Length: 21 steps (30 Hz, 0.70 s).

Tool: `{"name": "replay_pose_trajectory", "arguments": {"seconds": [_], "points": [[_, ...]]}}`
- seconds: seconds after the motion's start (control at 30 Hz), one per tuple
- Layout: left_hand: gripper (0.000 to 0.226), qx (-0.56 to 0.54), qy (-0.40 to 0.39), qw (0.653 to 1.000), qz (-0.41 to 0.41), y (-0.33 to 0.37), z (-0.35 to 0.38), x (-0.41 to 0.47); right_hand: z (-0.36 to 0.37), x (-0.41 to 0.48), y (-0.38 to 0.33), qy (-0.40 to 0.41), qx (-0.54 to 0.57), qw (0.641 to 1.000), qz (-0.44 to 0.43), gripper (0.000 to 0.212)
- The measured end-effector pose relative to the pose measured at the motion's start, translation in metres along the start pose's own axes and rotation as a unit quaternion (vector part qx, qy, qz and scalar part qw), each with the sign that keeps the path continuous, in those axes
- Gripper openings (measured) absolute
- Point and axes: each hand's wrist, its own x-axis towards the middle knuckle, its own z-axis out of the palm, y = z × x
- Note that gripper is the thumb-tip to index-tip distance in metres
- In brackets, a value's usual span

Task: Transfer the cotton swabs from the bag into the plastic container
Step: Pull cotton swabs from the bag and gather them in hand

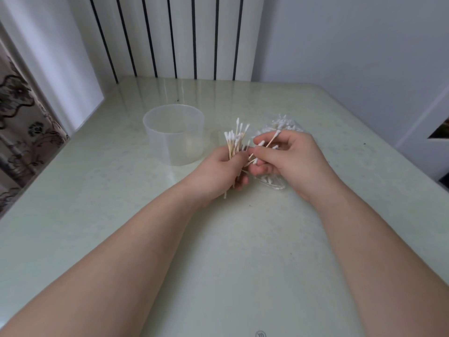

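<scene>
Gathering cotton swabs (237, 139) upright in the left hand (226, 166), fingers (241, 181) clamped round the sticks — likely for one tidy drop into the plastic container (173, 133) just beside — and pinching a few more with the right hand (289, 159) over the bag (279, 125).
</scene>
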Motion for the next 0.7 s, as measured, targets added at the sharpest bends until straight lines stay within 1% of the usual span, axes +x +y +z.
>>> {"name": "replay_pose_trajectory", "arguments": {"seconds": [0.07, 0.2, 0.27, 0.43, 0.6, 0.7], "points": [[0.033, 0.018, -0.006, 1.0, 0.005, -0.0012, 0.0009, 0.0001, -0.001, 0.0012, 0.0004, 0.017, 0.008, 1.0, 0.002, 0.014], [0.031, 0.034, -0.01, 0.999, -0.011, -0.0053, -0.0012, 0.0032, -0.0013, 0.0038, -0.0008, 0.042, 0.036, 0.998, 0.005, 0.005], [0.029, 0.03, -0.01, 0.999, -0.02, -0.0049, -0.0012, 0.0041, -0.0024, 0.0048, -0.0015, 0.055, 0.054, 0.997, 0.002, 0.005], [0.029, 0.032, -0.03, 0.999, -0.008, -0.0033, -0.0006, 0.0018, -0.0045, 0.0018, -0.0008, 0.048, -0.03, 0.997, -0.046, 0.02], [0.03, 0.034, -0.051, 0.998, 0.003, -0.001, -0.001, -0.0012, -0.0031, 0.0014, 0.0019, 0.033, -0.048, 0.995, -0.078, 0.019], [0.033, 0.042, -0.053, 0.998, 0.009, 0.0002, 0.0, -0.002, -0.0022, 0.0011, 0.0042, 0.001, -0.089, 0.991, -0.098, 0.018]]}}
